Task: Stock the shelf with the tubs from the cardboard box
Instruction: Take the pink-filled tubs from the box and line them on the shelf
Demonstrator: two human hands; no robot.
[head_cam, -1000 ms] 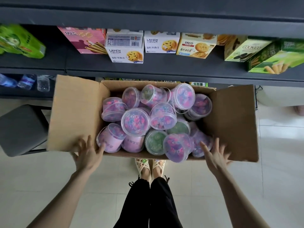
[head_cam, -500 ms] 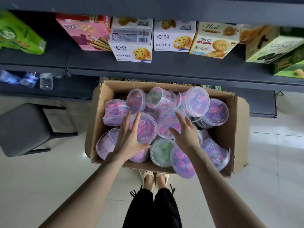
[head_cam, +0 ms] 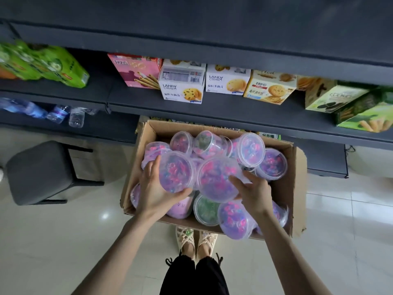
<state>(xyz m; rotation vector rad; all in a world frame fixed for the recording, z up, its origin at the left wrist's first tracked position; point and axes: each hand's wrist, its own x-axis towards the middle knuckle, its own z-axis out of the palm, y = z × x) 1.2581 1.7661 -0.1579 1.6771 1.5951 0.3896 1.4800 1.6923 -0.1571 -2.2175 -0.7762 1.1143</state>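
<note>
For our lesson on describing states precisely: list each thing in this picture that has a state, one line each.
Cardboard box: open, filled with tubs.
Left hand: grips left tub, lid on.
Right hand: grips right tub, lid on.
Green tub: lidded, in box.
Biscuit boxes: closed, on shelf.

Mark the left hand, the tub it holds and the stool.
left hand [head_cam: 153,193], head view, back of the hand.
tub [head_cam: 176,175] it holds, head view, middle of the clear lid.
stool [head_cam: 36,171], head view, dark seat top.

Black cropped trousers [head_cam: 195,275], cream woven sandals [head_cam: 196,241], bare forearms [head_cam: 119,252].
</note>
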